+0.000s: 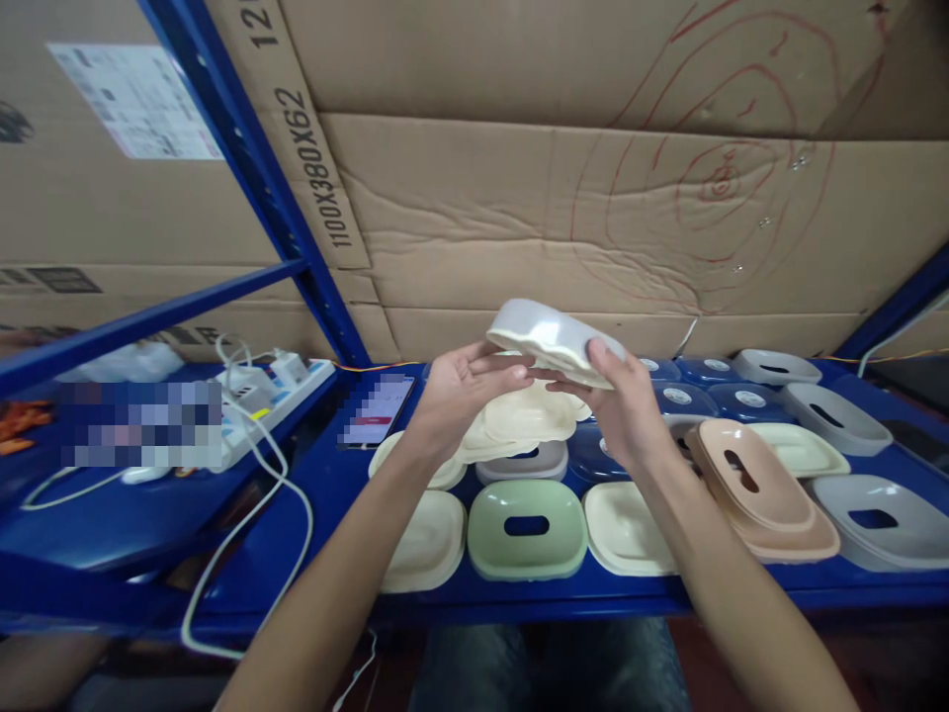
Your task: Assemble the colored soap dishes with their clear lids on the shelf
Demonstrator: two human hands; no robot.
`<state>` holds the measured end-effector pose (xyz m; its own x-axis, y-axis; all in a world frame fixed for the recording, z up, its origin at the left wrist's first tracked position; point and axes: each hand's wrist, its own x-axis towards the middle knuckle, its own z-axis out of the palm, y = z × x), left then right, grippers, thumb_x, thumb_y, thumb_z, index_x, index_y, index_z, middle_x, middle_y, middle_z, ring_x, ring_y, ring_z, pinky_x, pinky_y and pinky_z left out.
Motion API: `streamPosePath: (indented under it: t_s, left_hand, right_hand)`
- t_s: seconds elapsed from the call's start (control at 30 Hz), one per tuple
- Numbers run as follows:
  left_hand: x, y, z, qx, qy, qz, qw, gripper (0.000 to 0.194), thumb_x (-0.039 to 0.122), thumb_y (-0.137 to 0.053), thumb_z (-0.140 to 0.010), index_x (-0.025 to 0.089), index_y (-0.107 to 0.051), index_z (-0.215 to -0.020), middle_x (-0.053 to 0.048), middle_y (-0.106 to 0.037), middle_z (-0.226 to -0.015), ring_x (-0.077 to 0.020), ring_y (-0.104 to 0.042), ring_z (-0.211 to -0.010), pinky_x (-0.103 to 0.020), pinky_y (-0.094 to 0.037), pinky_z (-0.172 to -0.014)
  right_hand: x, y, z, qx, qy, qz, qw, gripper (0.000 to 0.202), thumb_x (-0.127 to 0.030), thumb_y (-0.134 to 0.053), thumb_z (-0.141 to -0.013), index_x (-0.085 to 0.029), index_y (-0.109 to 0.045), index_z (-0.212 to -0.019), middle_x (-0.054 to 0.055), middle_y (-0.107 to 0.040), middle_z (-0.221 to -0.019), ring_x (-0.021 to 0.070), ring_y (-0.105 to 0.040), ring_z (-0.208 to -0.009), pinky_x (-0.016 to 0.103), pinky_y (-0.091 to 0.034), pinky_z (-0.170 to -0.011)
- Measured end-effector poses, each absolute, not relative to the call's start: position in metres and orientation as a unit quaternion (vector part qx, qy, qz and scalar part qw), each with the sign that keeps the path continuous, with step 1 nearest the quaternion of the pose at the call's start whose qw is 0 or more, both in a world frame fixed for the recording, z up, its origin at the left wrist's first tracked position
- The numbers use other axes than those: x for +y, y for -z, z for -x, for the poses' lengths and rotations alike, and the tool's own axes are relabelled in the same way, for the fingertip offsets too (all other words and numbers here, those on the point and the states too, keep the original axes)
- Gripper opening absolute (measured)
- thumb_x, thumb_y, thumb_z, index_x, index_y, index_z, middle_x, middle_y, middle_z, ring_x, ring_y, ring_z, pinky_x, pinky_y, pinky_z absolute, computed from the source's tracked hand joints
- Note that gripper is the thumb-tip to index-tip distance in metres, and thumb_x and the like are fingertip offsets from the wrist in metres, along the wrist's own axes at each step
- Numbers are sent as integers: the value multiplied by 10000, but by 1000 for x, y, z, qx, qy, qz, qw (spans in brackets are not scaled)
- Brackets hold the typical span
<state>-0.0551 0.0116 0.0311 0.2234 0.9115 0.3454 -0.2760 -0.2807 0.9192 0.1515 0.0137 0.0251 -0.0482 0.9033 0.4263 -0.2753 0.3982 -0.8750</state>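
A grey, oval plastic soap dish (553, 331) with a cream wavy-edged underside is tilted up in the air above the table. My right hand (619, 386) grips its right end, thumb on the grey side and fingers beneath. At its left end is my left hand (464, 386), fingers and thumb stretched out under the rim; whether they touch it I cannot tell. Below lie a heap of cream trays (523, 420), a green slotted dish (528, 539) and cream trays (630, 529) along the front. Stacked peach dishes (756, 475) sit right of my right forearm.
On the blue table (289, 583) are more grey slotted dishes (882, 524) and dark blue pieces (678, 399). A phone (377, 410), a power strip (297, 391) and a white cable (303, 514) lie left. Cardboard (481, 218) and a blue post (252, 168) stand behind.
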Motion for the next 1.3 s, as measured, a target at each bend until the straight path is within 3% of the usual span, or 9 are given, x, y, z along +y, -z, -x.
streamPosePath:
  t_s: [0.13,0.33,0.7,0.83,0.97,1.13,1.3]
  left_hand:
    - [10,-32,56,250,-542,-577,557,468,409,-960,-827,157,-759,-1166,-167,-789,-1290,-379,-759,-1261,-582,-618,-1113]
    - [10,-33,57,237,-540,-586,556,487,512,-915,-863,157,-781,-1168,-156,-800,-1260,-381,-729,-1304,-607,-576,-1162]
    - [12,-29,57,241,-558,-573,550,462,456,-915,-864,149,-809,-1192,-161,-811,-1252,-383,-730,-1301,-544,-592,-1145]
    - [14,-31,58,256,-592,-540,540,401,451,-929,-832,147,-804,-1061,-129,-826,-1133,-340,-789,-1159,-526,-607,-1118]
    - [15,-38,61,264,-652,-478,526,345,398,-952,-782,169,-742,-932,-73,-818,-970,-292,-819,-1011,-534,-607,-1115]
    - [16,-44,63,236,-689,-416,545,286,247,-933,-763,186,-680,-882,-54,-814,-963,-304,-806,-1113,-553,-565,-1183]
    - [14,-48,63,234,-702,-386,551,323,159,-924,-734,179,-676,-940,-67,-808,-1029,-315,-783,-1196,-544,-548,-1207]
  right_hand:
    - [10,-26,-151,-568,-421,296,642,508,-609,-943,-792,-237,-602,-851,-36,-584,-763,145,-529,-695,287,-457,-649]
    - [4,-34,-153,-619,-360,319,621,561,-658,-946,-749,-231,-608,-885,-41,-575,-763,134,-494,-690,274,-403,-627]
    - [2,-31,-148,-633,-267,315,655,516,-638,-905,-799,-257,-609,-984,-4,-640,-903,171,-568,-760,314,-488,-676]
    - [12,-28,-154,-587,-293,336,676,547,-732,-842,-818,-269,-596,-973,12,-675,-918,209,-656,-835,342,-550,-727]
    - [21,-33,-167,-517,-367,346,691,577,-821,-661,-894,-287,-653,-1113,81,-735,-1194,297,-753,-1044,462,-621,-890]
    - [20,-44,-184,-497,-412,342,683,621,-891,-524,-922,-334,-707,-1125,84,-752,-1258,320,-757,-1104,481,-645,-859]
    - [12,-50,-195,-486,-422,343,684,543,-805,-631,-917,-322,-736,-1141,96,-750,-1297,332,-772,-1076,521,-652,-870]
